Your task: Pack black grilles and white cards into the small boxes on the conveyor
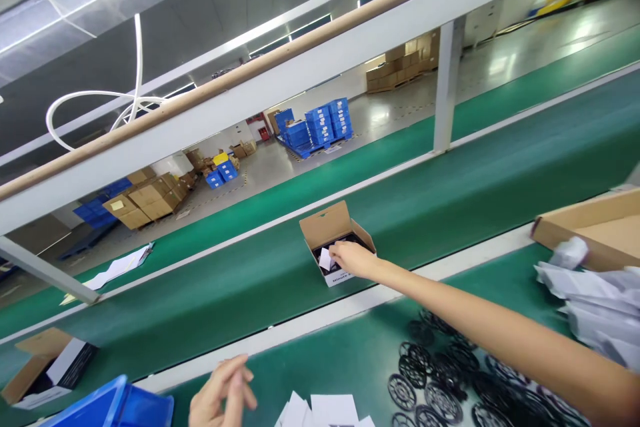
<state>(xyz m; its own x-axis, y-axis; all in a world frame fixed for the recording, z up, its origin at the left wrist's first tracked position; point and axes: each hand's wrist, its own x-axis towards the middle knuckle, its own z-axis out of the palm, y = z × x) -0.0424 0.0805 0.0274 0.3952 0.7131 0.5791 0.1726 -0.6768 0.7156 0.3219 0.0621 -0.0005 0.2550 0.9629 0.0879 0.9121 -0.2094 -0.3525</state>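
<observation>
Head view: at seven o'clock our left hand (223, 393) is empty, fingers loosely curled, near white cards (333, 410) at six; farther, our right hand (355, 260) pinches a white slip (325, 259) at the cardboard box (327, 224), just below centre toward six.

This is a factory. A long green belt (225, 287) holds 2 open boxes (327, 223) beside a table (350, 353) with lots of black wheels (445, 373). Behind it, cartons (153, 197) and blue bins (320, 125) stand in piles on a shiny floor (383, 117).
</observation>
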